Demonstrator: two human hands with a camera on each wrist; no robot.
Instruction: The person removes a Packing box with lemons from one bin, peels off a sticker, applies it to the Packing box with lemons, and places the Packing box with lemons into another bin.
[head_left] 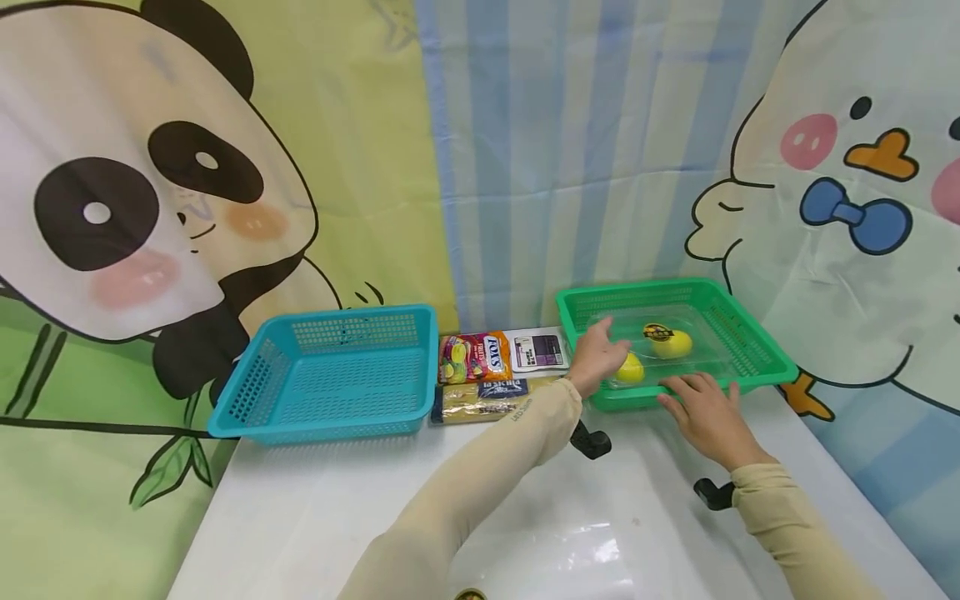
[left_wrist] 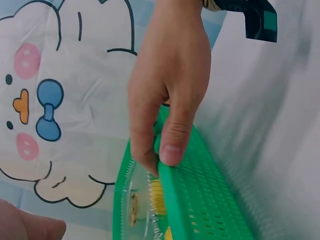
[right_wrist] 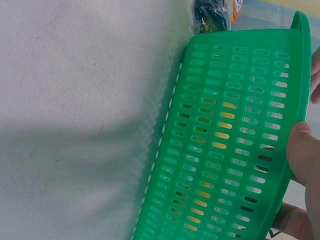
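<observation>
A green plastic basket stands at the right, with a clear plastic pack inside. Two smooth yellow fruits show through the pack's cover, which bears a dark label. My right hand grips the basket's front rim; in the left wrist view that right hand has its thumb outside the wall and its fingers over the inner side. Over the basket's left end is my left hand, thumb and forefinger apart, close to the pack's left edge. Only part of the left hand enters the left wrist view.
A blue basket stands at the left of the white table. Between the baskets lie a colourful Fox's sweets bag, a white pack with a purple label and a pasta packet. A printed curtain hangs behind.
</observation>
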